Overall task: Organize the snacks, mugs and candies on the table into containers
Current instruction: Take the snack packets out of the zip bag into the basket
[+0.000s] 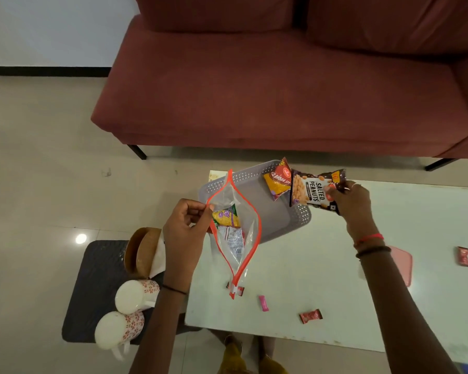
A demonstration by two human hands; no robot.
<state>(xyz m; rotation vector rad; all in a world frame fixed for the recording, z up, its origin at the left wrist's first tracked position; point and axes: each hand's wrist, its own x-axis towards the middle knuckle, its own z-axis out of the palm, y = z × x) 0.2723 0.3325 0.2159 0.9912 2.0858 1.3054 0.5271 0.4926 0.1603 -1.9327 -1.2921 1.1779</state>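
**Left hand [183, 230] pinches the zip bag [227, 197] open; right hand [354, 203] grips the peanut packet [312, 191]**

Left thumb and forefinger are pinched on the near side of the zip bag's orange rim, holding its mouth wide open above the left edge of the white table [308, 279]. The clear bag hangs down from the grip, and its lower corner touches a red candy [238, 290] on the table. Inside it lie a yellow-green snack packet [226, 215] and a white packet [234, 240].

Right fingers are curled round the end of the dark salted peanut packet, held over the far right corner of the grey perforated basket [300, 214], well to the right of the bag's mouth. A red-and-yellow snack packet [278, 179] stands just beside it in the basket; whether the hand also holds it cannot be told.

A pink candy [264, 303] and a second red candy [310, 316] lie loose near the table's front edge, and a third red candy [464, 256] lies far right. Two patterned mugs [137, 295] and a brown bowl [142, 252] sit on a dark mat [92, 287] left of the table.
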